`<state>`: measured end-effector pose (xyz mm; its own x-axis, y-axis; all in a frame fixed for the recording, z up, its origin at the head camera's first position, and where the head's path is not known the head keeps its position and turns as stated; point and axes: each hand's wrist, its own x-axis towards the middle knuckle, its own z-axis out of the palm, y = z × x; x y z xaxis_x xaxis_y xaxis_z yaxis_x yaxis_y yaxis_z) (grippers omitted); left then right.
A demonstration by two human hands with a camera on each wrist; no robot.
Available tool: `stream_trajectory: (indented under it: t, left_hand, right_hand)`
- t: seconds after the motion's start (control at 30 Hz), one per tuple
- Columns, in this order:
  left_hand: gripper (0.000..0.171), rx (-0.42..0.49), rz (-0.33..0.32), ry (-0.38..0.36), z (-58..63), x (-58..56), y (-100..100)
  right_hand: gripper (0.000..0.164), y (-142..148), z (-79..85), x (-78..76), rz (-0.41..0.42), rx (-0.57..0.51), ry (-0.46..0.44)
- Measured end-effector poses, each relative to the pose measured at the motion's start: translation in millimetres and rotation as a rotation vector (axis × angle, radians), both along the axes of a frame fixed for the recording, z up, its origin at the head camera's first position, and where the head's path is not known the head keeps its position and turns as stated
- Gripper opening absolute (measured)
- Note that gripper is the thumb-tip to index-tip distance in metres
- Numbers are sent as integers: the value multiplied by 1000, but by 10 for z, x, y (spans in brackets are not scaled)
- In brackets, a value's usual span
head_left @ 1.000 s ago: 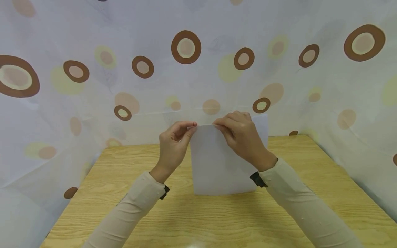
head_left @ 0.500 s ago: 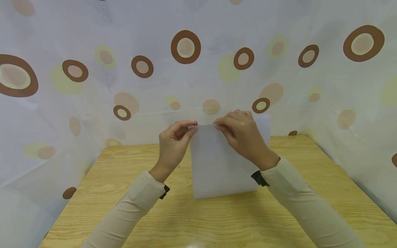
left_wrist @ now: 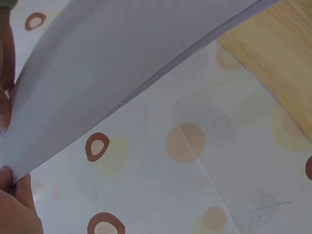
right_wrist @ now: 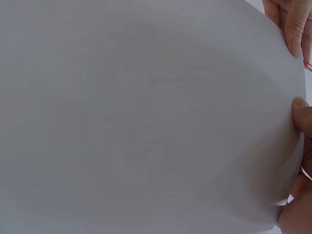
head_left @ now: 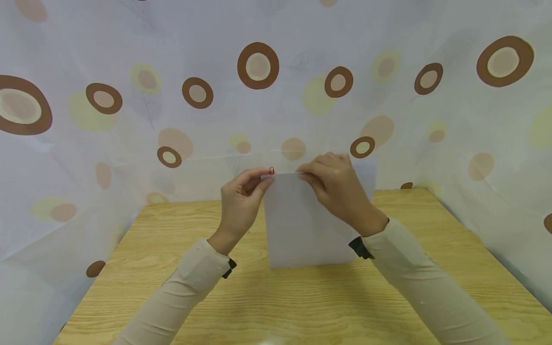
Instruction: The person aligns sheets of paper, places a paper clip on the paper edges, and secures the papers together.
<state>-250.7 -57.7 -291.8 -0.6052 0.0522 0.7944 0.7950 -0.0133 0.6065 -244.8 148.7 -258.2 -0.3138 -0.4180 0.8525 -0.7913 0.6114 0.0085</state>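
Observation:
White sheets of paper [head_left: 302, 225] hang upright above the table; their layered edge shows in the left wrist view. My left hand [head_left: 241, 201] pinches the top left corner between thumb and fingers. At its index fingertip sits a small red wire loop, which looks like a paper clip [head_left: 271, 170]; a bit of this clip [right_wrist: 307, 65] also shows in the right wrist view. Farther right along the top edge, my right hand [head_left: 336, 191] pinches the paper [right_wrist: 146, 117] with thumb and fingers. The far side of the sheets is hidden in the head view.
A wood-grain table [head_left: 215, 306] lies beneath both hands. White sheeting [head_left: 258, 120] with brown and yellow circles hangs behind and at both sides. Dark bands [head_left: 361, 248] show at the wrists under the pale sleeves.
The lower edge of the paper swings slightly down toward me, then back up. Both hands keep their pinch and hardly move.

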Motion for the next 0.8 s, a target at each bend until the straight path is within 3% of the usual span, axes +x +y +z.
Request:
stream_trajectory:
  t: [0.33, 0.6, 0.8]
  left_hand:
    - [13, -56, 17, 12, -6, -30, -40]
    - [12, -183, 39, -53, 58, -38, -95]
    - [12, -213, 74, -80, 79, -18, -98]
  right_hand:
    - [5, -21, -10, 6, 5, -6, 2]
    - [6, -30, -2, 24, 11, -13, -16]
    - [6, -38, 6, 30, 12, -12, -20]
